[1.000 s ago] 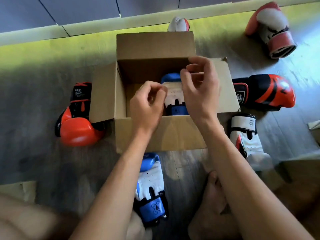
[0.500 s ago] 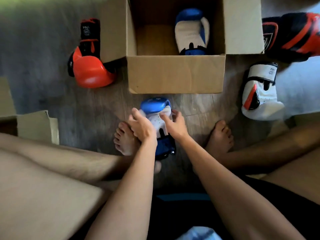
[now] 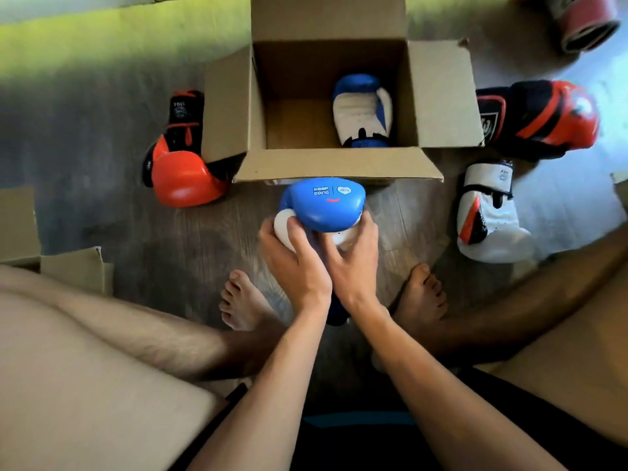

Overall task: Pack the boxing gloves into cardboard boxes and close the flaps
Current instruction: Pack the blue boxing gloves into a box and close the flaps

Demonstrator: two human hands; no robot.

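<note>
An open cardboard box stands on the floor with all flaps spread. Inside it, at the right, lies one blue and white boxing glove. Just in front of the box, raised off the floor, is a second blue and white glove with its blue padded top toward me. My left hand grips its left side and my right hand grips its right side. The glove's cuff is mostly hidden under my hands.
An orange and black glove lies left of the box. A black and red glove and a white glove lie on the right, a red and white one at top right. Another cardboard box sits at the left. My bare feet flank my hands.
My hands left the box, came down to the blue glove on the floor by my feet, took hold of it and lifted it toward the box's front edge.
</note>
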